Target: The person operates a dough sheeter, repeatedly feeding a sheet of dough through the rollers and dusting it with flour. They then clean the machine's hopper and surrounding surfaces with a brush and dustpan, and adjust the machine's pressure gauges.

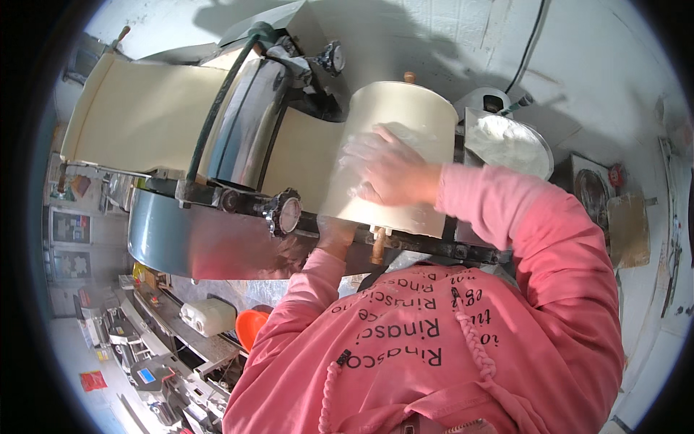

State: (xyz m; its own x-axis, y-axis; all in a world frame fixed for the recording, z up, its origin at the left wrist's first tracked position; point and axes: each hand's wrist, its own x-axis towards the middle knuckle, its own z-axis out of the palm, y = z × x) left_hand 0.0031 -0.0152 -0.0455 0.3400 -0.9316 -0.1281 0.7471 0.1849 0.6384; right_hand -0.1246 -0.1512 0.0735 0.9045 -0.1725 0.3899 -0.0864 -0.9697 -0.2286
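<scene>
My right hand, motion-blurred, lies on a large cream roll of dough with its fingers apart. The roll has wooden spindle handles at both ends. My left hand is under the roll's lower left side, beside the machine's dark front rail; its fingers are hidden. To the left, a sheeting machine has a steel roller and round dials. A cream dough sheet spreads over its left side, and another stretch runs between roller and roll.
A metal tray of flour sits right of the roll, against a pale wall. Below the machine's blue-grey curved body are a white jug, an orange tub and a cluttered steel counter.
</scene>
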